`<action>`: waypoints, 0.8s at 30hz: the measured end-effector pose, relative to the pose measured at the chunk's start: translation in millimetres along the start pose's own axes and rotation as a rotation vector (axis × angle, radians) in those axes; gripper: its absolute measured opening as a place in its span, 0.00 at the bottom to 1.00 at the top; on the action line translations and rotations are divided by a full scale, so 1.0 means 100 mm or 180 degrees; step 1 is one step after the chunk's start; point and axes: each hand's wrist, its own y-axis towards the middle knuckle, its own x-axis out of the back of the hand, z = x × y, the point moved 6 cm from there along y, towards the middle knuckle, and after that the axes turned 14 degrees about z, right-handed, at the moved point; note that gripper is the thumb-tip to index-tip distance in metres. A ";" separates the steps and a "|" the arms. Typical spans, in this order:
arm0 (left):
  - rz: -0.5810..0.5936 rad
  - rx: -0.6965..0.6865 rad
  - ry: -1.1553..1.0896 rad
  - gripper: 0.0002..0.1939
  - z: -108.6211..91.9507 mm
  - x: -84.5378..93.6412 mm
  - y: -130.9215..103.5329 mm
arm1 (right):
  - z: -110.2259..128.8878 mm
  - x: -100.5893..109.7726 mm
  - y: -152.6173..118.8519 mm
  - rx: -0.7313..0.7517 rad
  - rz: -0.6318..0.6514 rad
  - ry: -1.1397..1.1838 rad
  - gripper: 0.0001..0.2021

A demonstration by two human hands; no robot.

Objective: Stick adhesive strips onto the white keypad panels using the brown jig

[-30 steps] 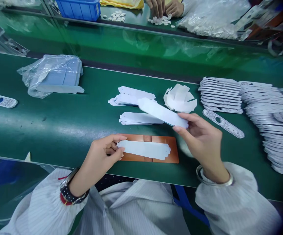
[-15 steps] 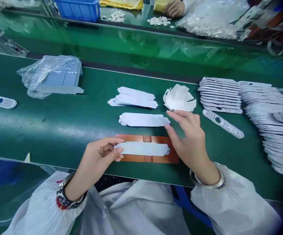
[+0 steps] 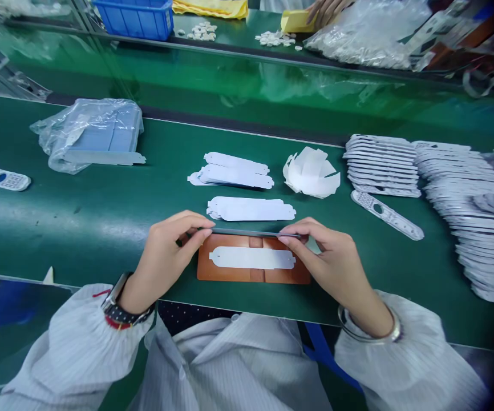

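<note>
My left hand [image 3: 178,242] and my right hand [image 3: 324,249] pinch the two ends of a thin strip [image 3: 245,232], seen nearly edge-on. The strip is held level over the far edge of a brown card [image 3: 204,265]. One white tabbed strip [image 3: 253,258] lies flat on that card, touched by neither hand. Just beyond my fingers is a small stack of similar strips [image 3: 251,209], and behind it a looser pile of strips [image 3: 234,174]. Crumpled white peeled pieces [image 3: 311,173] sit beyond my right hand.
Stacked perforated panels [image 3: 381,165] and a longer fanned stack of panels [image 3: 473,228] stand at right, beside one loose panel [image 3: 387,215]. At left are a bagged pack of sheets [image 3: 105,131] and another panel [image 3: 1,177]. Across the divider, a person's hand [image 3: 328,11] is near a blue bin [image 3: 133,20].
My left hand has moved up and my right hand down to the held strip, now gripped at both ends and turned edge-on. Another strip shows on the brown card.
</note>
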 end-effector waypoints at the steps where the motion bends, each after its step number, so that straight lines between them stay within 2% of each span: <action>1: 0.0059 -0.0001 0.0201 0.06 0.02 -0.01 0.06 | -0.03 -0.01 0.03 -0.0004 0.0003 -0.0094 0.04; 4: 0.0221 0.0047 0.0400 0.08 0.10 -0.05 0.18 | -0.12 -0.03 0.08 -0.0060 0.0009 -0.0255 0.09; 6: 0.0216 0.0088 0.0400 0.09 0.14 -0.07 0.21 | -0.18 -0.05 0.09 -0.0125 0.0006 -0.0219 0.08; 11: 0.0183 0.0208 0.0241 0.09 0.18 -0.06 0.20 | -0.21 -0.03 0.09 -0.0166 -0.0152 -0.0045 0.04; 15: 0.0365 0.0408 -0.0206 0.10 0.16 -0.05 0.11 | -0.18 0.05 -0.02 -0.0364 -0.0273 0.0387 0.05; 20: 0.0614 0.0513 -0.0439 0.10 0.09 -0.12 -0.13 | -0.17 0.00 -0.23 -0.0949 0.0055 0.1119 0.12; 24: 0.0556 0.0393 -0.0298 0.10 0.07 -0.23 -0.24 | -0.24 -0.13 -0.33 -0.1276 0.0341 0.1536 0.14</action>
